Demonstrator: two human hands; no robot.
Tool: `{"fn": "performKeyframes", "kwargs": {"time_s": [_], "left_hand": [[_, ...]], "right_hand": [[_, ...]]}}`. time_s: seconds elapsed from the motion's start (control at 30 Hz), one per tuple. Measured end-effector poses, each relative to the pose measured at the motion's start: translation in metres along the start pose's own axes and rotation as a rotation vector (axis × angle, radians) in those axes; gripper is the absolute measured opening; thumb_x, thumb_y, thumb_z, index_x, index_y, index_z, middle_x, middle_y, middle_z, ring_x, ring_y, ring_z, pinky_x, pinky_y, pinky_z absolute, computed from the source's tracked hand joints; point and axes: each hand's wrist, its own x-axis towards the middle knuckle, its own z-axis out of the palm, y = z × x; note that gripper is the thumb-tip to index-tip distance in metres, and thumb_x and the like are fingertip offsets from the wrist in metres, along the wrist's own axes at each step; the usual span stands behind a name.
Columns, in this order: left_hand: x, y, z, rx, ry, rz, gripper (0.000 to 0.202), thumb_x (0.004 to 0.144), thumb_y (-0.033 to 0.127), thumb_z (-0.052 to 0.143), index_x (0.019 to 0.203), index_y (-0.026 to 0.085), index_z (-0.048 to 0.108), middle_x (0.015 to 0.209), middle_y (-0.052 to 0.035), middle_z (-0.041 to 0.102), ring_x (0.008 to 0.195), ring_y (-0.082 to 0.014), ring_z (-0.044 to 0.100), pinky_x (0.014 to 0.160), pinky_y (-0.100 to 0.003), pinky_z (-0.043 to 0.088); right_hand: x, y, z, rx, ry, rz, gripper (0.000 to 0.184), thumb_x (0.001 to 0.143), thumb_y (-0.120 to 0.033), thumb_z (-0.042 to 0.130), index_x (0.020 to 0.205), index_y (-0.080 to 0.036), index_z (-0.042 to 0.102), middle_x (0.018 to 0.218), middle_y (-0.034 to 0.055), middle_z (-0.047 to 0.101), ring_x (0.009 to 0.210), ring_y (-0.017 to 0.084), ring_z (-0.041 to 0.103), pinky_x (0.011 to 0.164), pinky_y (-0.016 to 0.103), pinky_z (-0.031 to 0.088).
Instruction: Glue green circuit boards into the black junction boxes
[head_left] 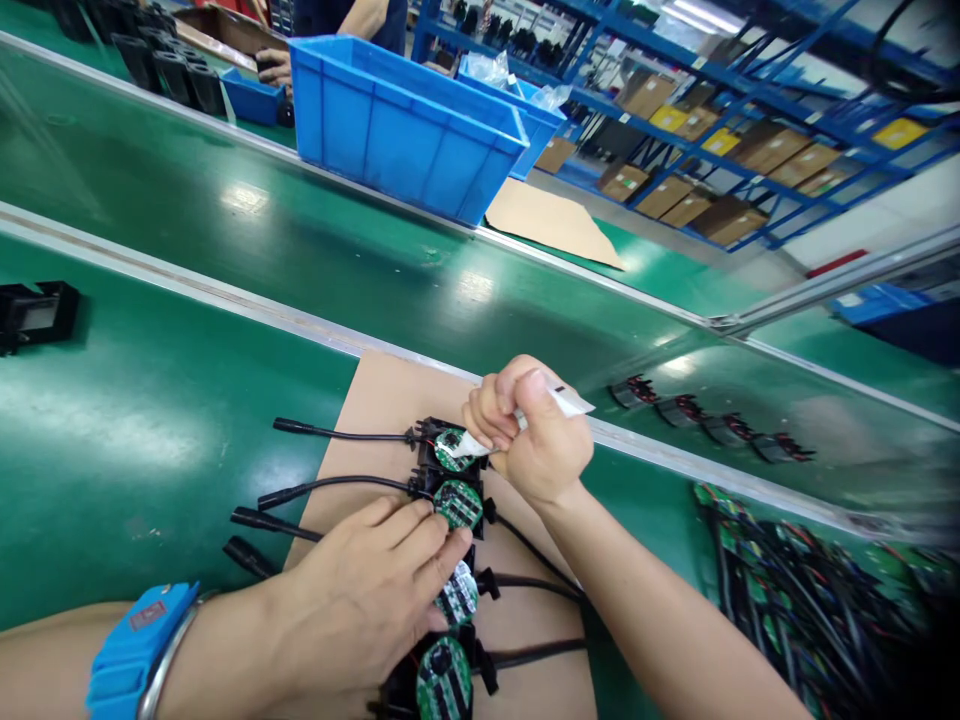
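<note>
White tube (574,401) is gripped in the right hand (536,430), fingers curled tight around it; its tip is held at the farthest round circuit board (450,447), near the far edge of the cardboard sheet (386,390). Left hand (367,580) is laid palm down, fingers slightly spread, fingertips at the second and third boards; whether anything is pinched beneath cannot be told. Four boards in black housings are lined up from the sheet's far edge toward its near side. Black cables (360,436) are run out past the sheet's left edge. A tangle of wired boards (787,590) is piled at the work surface's right side; a black frame (41,312) is set by its left edge.
</note>
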Motion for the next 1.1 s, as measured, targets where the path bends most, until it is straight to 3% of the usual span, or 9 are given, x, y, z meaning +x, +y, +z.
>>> {"fn": "performKeyframes", "kwargs": {"time_s": [0.4, 0.93, 1.03, 1.1], "left_hand": [[-0.003, 0.001, 0.000, 0.010, -0.018, -0.006, 0.050, 0.099, 0.040, 0.034, 0.141, 0.013, 0.037, 0.127, -0.0108, 0.054, 0.117, -0.0270, 0.047, 0.099, -0.041, 0.033], [-0.006, 0.002, 0.001, -0.006, -0.048, -0.012, 0.052, 0.098, 0.042, 0.033, 0.142, 0.013, 0.037, 0.133, -0.0103, 0.049, 0.125, -0.0277, 0.038, 0.106, -0.041, 0.020], [-0.006, 0.004, 0.001, -0.008, -0.044, -0.031, 0.052, 0.098, 0.042, 0.033, 0.141, 0.014, 0.038, 0.127, -0.0103, 0.051, 0.120, -0.0276, 0.040, 0.103, -0.041, 0.022], [-0.006, 0.006, 0.000, -0.012, -0.054, -0.052, 0.052, 0.098, 0.042, 0.033, 0.142, 0.014, 0.037, 0.115, -0.0095, 0.054, 0.107, -0.0259, 0.045, 0.095, -0.041, 0.029]], "right_hand": [[-0.004, -0.010, -0.010, -0.011, 0.037, 0.029, 0.039, 0.088, -0.045, 0.057, 0.061, -0.020, 0.045, 0.046, -0.0080, 0.027, 0.036, 0.006, 0.023, 0.036, 0.020, 0.022], [0.010, 0.003, -0.013, -0.055, 0.053, -0.009, 0.040, 0.086, -0.049, 0.059, 0.061, -0.022, 0.044, 0.046, -0.0080, 0.028, 0.035, 0.007, 0.025, 0.036, 0.022, 0.024], [0.007, -0.007, -0.013, -0.088, 0.068, -0.008, 0.040, 0.085, -0.049, 0.060, 0.061, -0.021, 0.045, 0.046, -0.0070, 0.033, 0.036, 0.007, 0.030, 0.037, 0.023, 0.029], [0.002, -0.018, -0.010, -0.085, 0.060, -0.002, 0.040, 0.086, -0.048, 0.060, 0.061, -0.021, 0.045, 0.048, -0.0058, 0.037, 0.038, 0.008, 0.035, 0.040, 0.024, 0.034]]}}
